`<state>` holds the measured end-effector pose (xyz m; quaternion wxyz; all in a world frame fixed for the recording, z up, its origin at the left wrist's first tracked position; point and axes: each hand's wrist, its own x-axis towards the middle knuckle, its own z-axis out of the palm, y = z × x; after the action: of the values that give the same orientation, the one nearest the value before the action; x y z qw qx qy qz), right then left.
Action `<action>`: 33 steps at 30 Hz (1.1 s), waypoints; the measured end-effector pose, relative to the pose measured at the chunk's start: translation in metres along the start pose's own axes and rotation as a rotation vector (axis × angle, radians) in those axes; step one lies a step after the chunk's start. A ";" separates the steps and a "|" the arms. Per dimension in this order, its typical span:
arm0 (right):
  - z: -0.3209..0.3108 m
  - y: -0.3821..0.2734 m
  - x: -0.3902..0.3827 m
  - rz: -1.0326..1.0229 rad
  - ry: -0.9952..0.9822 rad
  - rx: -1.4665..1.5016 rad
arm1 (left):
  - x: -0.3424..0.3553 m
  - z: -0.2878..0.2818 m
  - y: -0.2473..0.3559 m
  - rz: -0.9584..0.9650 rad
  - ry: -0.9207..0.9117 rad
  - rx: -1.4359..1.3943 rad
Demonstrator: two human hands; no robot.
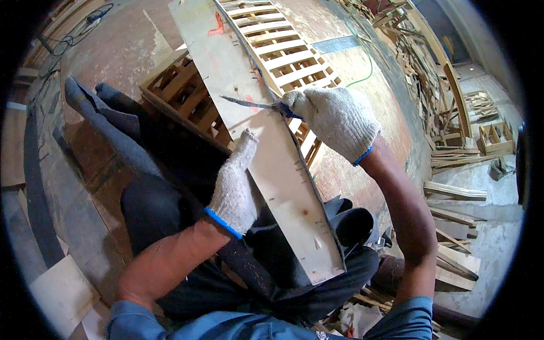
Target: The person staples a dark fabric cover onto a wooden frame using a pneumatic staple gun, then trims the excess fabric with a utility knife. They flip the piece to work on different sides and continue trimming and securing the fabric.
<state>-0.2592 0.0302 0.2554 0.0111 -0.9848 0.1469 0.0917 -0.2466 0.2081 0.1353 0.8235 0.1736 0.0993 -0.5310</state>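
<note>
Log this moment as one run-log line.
left hand: steadies plywood board | right hand: grips blue-handled blade on board | slatted pallet behind

We see our left hand and right hand in white knit gloves with blue cuffs; the pale board they grip bears a red smear beyond our grip.
</note>
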 end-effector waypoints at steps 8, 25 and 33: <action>0.004 0.002 -0.017 0.031 -0.096 0.014 | 0.002 -0.006 -0.003 -0.014 0.004 -0.047; 0.011 0.006 -0.035 0.066 -0.179 0.221 | -0.006 -0.004 -0.004 0.007 0.004 -0.047; 0.018 0.013 -0.035 0.037 -0.057 0.089 | -0.006 0.006 -0.003 0.051 0.043 0.012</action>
<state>-0.2992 0.0285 0.2443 0.0576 -0.9775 0.1686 0.1130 -0.2518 0.2093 0.1420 0.8334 0.1926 0.1092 -0.5064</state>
